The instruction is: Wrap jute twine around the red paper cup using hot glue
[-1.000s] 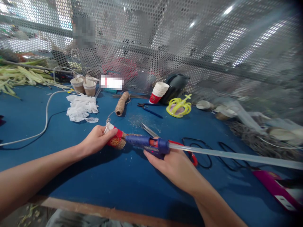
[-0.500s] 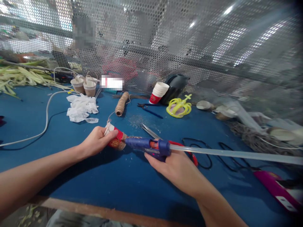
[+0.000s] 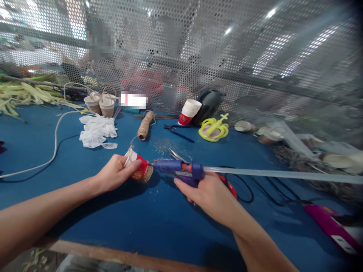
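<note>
- A single head-worn camera looks from the person's own eye side, forward and down over the worktop (image 3: 170, 223).
- It sits close: the left forearm (image 3: 62, 198) enters from the left edge, the right forearm (image 3: 252, 234) from the bottom.
- The left fingers (image 3: 132, 169) and right fingers (image 3: 184, 186) fall near mid-frame.
- The worktop's brown near edge (image 3: 113, 254) crosses the bottom; a perforated screen (image 3: 176, 45) fills the top.

Paper cup (image 3: 143, 161): red band with gold print, white toward the rim, tan twine (image 3: 148, 175) at the base. Glue gun (image 3: 168, 167): blue body, orange-red inner part. Glue stick (image 3: 269, 173): translucent whitish. Tabletop (image 3: 159, 223): blue. Crown ornament (image 3: 212, 130): bright yellow. Twine roll (image 3: 145, 126): tan. Pliers (image 3: 184, 136): blue handles. Mesh screen (image 3: 176, 45): grey, repeating round holes
</note>
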Tool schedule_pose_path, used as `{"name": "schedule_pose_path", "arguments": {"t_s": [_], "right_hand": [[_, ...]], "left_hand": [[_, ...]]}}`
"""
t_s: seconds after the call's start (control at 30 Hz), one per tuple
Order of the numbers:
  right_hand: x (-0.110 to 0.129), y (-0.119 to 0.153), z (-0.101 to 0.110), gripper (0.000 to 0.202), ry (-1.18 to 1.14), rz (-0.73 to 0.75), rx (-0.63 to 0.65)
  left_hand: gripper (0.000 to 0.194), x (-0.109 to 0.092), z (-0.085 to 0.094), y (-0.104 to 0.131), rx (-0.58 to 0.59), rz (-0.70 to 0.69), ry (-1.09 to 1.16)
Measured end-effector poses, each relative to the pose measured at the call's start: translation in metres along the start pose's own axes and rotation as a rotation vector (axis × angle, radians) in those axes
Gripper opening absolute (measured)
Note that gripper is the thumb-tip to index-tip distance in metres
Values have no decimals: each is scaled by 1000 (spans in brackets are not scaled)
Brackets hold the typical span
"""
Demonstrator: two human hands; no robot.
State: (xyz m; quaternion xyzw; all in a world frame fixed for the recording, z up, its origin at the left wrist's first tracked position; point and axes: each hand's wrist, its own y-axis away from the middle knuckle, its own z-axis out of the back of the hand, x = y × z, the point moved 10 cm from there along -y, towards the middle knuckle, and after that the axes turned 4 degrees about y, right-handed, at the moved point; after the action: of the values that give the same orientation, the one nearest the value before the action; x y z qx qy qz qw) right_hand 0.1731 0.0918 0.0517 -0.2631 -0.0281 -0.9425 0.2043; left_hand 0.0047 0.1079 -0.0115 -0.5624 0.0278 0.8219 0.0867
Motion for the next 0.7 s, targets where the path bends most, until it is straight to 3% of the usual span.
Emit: {"name": "schedule_pose_path", "arguments": {"t_s": [0.2,0.33,0.7], "right_hand": [[3,3,-2,26,-10,-39,58],[-6,0,-4,31,-74,-136,71],[-12,-5,-10,29,-178,-190,127]], "left_hand": [[39,-4,-5,0,40,23,71],[43,-8,-1,2,2,-20,-30],[41,-14,-3,5,17,-116,-112]]}}
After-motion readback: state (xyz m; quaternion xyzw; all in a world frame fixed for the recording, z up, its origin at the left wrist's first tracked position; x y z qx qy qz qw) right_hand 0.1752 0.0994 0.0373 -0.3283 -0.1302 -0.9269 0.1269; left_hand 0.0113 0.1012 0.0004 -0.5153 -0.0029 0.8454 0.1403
